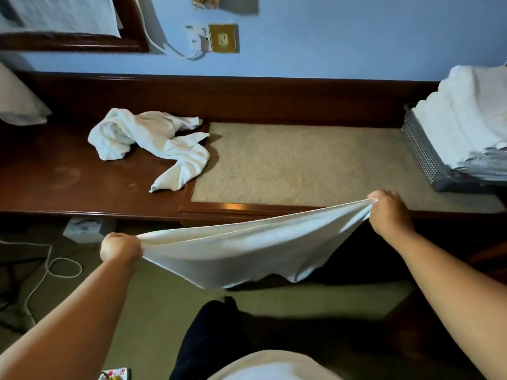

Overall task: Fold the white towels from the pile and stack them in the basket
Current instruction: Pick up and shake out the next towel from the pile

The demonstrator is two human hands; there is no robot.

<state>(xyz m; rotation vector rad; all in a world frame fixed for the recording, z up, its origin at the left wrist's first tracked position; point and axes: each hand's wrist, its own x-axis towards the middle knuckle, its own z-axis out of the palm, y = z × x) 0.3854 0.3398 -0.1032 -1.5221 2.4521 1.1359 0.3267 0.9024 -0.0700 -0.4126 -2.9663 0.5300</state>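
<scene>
Two hands stretch one white towel (233,250) in the air just in front of the bench (68,174), above the floor (153,311). The left hand (120,246) is fisted round one gathered end. The right hand (389,212) is curled round the other end and sits higher, close to the bench edge.

The step in hand looks like the first fold, pulled taut before it is laid down. To do it well:
- Bring the two hands level, so the cloth does not hang skewed.
- Keep the two top edges matched along their whole run.
- Lower the towel flat onto the beige inset (288,165) of the bench, which lies between the pile and the basket.
- Spread the bunched ends open before folding again, or the creases at the grips will probably be folded in.

The towel is plain white, soft and limp. Two hems run side by side along its upper line, which suggests it is already doubled lengthwise. Below them it sags in a shallow belly, with one corner dangling lower towards the right.

The pile (148,144) of crumpled white towels sits on the bench's wooden part at the left, one tail spilling onto the inset's edge. At the far right, a perforated metal basket (422,157) holds folded towels (466,113) stacked well above its rim, so the next one will need careful, square placing.
</scene>
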